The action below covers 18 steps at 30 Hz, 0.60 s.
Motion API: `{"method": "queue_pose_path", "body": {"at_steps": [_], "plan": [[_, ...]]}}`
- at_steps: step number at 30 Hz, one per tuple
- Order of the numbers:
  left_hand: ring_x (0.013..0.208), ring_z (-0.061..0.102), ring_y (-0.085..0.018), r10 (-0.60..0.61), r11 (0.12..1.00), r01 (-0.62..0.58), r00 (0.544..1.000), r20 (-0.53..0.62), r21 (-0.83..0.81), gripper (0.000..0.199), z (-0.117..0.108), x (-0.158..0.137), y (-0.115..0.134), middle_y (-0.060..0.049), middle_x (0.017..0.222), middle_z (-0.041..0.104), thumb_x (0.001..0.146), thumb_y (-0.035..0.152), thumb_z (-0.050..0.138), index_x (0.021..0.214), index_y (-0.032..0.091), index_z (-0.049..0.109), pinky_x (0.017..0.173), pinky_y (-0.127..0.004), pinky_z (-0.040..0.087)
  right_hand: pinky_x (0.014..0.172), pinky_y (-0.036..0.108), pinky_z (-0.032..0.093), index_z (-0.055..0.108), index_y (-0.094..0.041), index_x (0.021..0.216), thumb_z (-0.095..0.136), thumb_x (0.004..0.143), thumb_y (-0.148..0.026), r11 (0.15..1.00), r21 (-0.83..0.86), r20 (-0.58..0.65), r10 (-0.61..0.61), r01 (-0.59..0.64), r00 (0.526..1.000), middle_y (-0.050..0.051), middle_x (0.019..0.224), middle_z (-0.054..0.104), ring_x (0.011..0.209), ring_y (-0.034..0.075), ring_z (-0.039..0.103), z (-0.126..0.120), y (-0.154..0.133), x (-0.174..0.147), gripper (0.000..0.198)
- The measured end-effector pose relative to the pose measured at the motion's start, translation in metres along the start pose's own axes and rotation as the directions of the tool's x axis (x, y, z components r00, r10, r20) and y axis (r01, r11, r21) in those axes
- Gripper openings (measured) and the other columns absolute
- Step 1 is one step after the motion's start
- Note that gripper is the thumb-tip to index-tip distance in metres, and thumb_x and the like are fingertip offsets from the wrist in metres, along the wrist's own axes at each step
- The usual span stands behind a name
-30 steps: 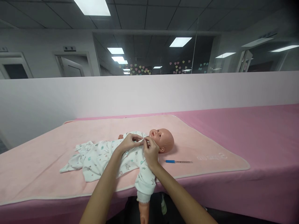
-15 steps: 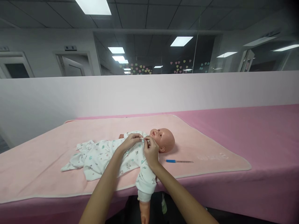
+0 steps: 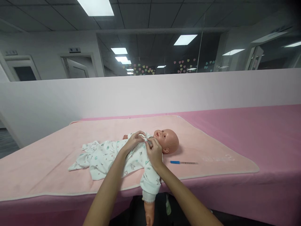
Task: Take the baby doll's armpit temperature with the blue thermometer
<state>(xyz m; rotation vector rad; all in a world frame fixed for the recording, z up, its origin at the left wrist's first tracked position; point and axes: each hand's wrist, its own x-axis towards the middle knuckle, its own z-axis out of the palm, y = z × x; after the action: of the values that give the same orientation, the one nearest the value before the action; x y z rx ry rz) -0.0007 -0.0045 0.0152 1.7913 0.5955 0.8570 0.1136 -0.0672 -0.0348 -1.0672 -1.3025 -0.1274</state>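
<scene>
High above the white partition, a ceiling panel glows blown-out white in a dim ceiling. Below the partition, light falls softly, with a faint shadow beside the doll's head.

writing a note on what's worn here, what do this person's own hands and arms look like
The left hand and right hand are bare, without gloves. The left forearm and right forearm show no sleeve, watch or bracelet, and no clear markings. No rings are visible, but some fingers are partly hidden.
</scene>
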Motion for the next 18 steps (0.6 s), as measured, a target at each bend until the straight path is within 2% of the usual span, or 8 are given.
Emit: {"method": "queue_pose_path", "body": {"at_steps": [4, 6, 8, 11, 13, 16, 18], "plan": [[0.07, 0.055, -0.012, -0.017, 0.998, 0.015, 1.0, 0.025, 0.061, 0.037, 0.0, -0.013, 0.011, 0.003, 0.071, 0.058, 0.067, 0.024, 0.058, 0.104, 0.02, 0.05, 0.068, -0.024, 0.041, 0.066, 0.026, 0.042, 0.058, -0.018, 0.083, 0.043, 0.086, -0.026, 0.999, 0.022, -0.011, 0.026, -0.026, 1.0, 0.004, 0.077, 0.06, 0.07, 0.015, 0.054, -0.001, 0.001, -0.001, 0.017], [0.08, 0.056, -0.014, -0.038, 0.994, 0.031, 0.997, 0.073, 0.101, 0.051, -0.004, -0.024, 0.017, -0.001, 0.086, 0.061, 0.067, 0.024, 0.061, 0.116, 0.022, 0.046, 0.073, -0.025, 0.043, 0.064, 0.026, 0.041, 0.057, -0.018, 0.08, 0.041, 0.087, -0.026, 0.999, 0.028, -0.015, 0.041, -0.04, 0.999, 0.003, 0.074, 0.059, 0.067, 0.014, 0.054, -0.002, 0.001, -0.002, 0.02], [0.092, 0.054, -0.017, -0.034, 0.989, 0.023, 0.997, 0.074, 0.146, 0.057, -0.01, -0.035, 0.019, -0.005, 0.101, 0.06, 0.065, 0.023, 0.064, 0.119, 0.022, 0.046, 0.078, -0.026, 0.043, 0.064, 0.026, 0.042, 0.057, -0.018, 0.078, 0.04, 0.087, -0.024, 0.999, 0.017, -0.017, 0.034, -0.034, 0.999, 0.003, 0.074, 0.059, 0.067, 0.015, 0.053, -0.003, 0.001, -0.002, 0.02], [0.105, 0.05, -0.021, 0.03, 0.979, -0.02, 0.999, -0.045, 0.204, 0.047, -0.017, -0.047, 0.013, -0.007, 0.111, 0.057, 0.064, 0.023, 0.064, 0.111, 0.02, 0.056, 0.086, -0.03, 0.04, 0.069, 0.026, 0.042, 0.057, -0.017, 0.082, 0.038, 0.085, -0.018, 0.999, -0.005, -0.011, -0.039, 0.039, 0.999, 0.006, 0.084, 0.06, 0.079, 0.016, 0.056, 0.0, -0.003, 0.0, 0.019], [0.103, 0.051, -0.022, 0.074, 0.972, -0.035, 0.985, -0.158, 0.233, 0.038, -0.019, -0.05, 0.005, -0.008, 0.105, 0.06, 0.067, 0.026, 0.063, 0.104, 0.018, 0.06, 0.087, -0.031, 0.04, 0.071, 0.026, 0.042, 0.058, -0.018, 0.086, 0.036, 0.083, -0.012, 0.994, -0.013, 0.044, -0.11, 0.11, 0.993, 0.007, 0.092, 0.061, 0.085, 0.017, 0.056, 0.007, -0.008, 0.002, 0.023], [0.09, 0.057, -0.02, 0.111, 0.963, -0.043, 0.963, -0.247, 0.266, 0.032, -0.018, -0.049, -0.002, -0.007, 0.09, 0.064, 0.072, 0.031, 0.058, 0.1, 0.016, 0.063, 0.081, -0.031, 0.043, 0.063, 0.023, 0.041, 0.059, -0.019, 0.084, 0.038, 0.078, -0.008, 0.983, -0.037, 0.179, -0.172, 0.182, 0.969, 0.004, 0.087, 0.062, 0.075, 0.015, 0.057, 0.02, -0.015, 0.004, 0.024], [0.085, 0.058, -0.019, 0.134, 0.957, -0.052, 0.951, -0.277, 0.284, 0.029, -0.017, -0.048, -0.003, -0.006, 0.084, 0.065, 0.075, 0.033, 0.054, 0.096, 0.016, 0.065, 0.08, -0.03, 0.043, 0.057, 0.023, 0.039, 0.059, -0.019, 0.079, 0.04, 0.074, -0.008, 0.979, -0.081, 0.22, -0.168, 0.19, 0.961, 0.002, 0.079, 0.06, 0.067, 0.013, 0.055, 0.026, -0.017, 0.004, 0.023]]}}
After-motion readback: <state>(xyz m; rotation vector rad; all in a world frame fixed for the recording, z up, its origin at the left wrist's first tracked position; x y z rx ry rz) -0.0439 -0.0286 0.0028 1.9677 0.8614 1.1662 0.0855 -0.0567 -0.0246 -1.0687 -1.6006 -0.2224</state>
